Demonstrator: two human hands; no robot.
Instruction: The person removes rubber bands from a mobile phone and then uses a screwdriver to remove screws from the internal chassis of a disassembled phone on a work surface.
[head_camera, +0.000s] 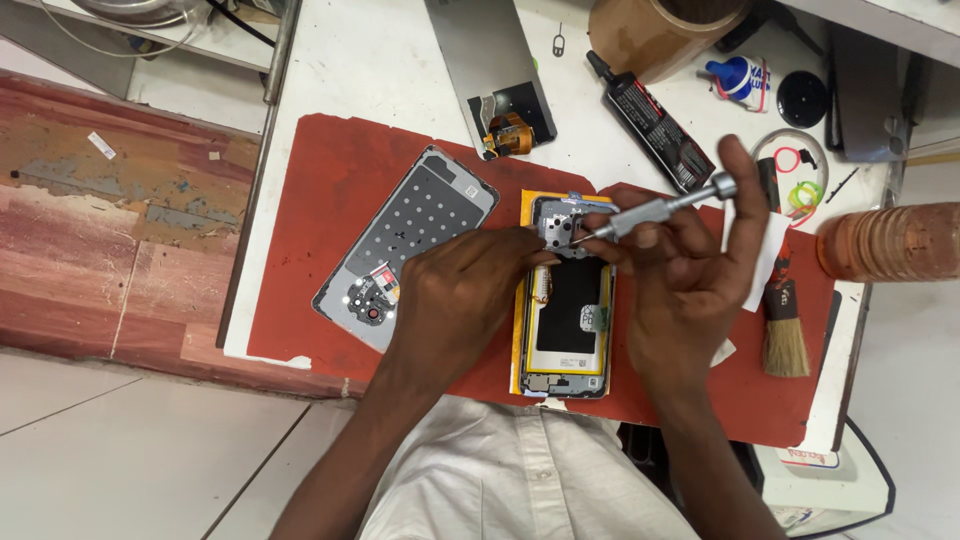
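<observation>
An opened phone body (566, 330) with a black battery lies on the red mat (320, 200). My right hand (680, 280) holds a silver screwdriver (665, 207), forefinger on its cap, tip down on the phone's top metal plate (558, 232). My left hand (455, 295) rests on the phone's left side, fingers pressing by that plate. The detached grey back cover (415, 235) lies inside-up to the left.
A screen panel (490, 70) and a black glue tube (652, 125) lie beyond the mat. A small brush (785, 330) lies at the right, an orange ribbed cup (890, 242) further right, a brown tape roll (655, 30) at the back. The table edge drops off at left.
</observation>
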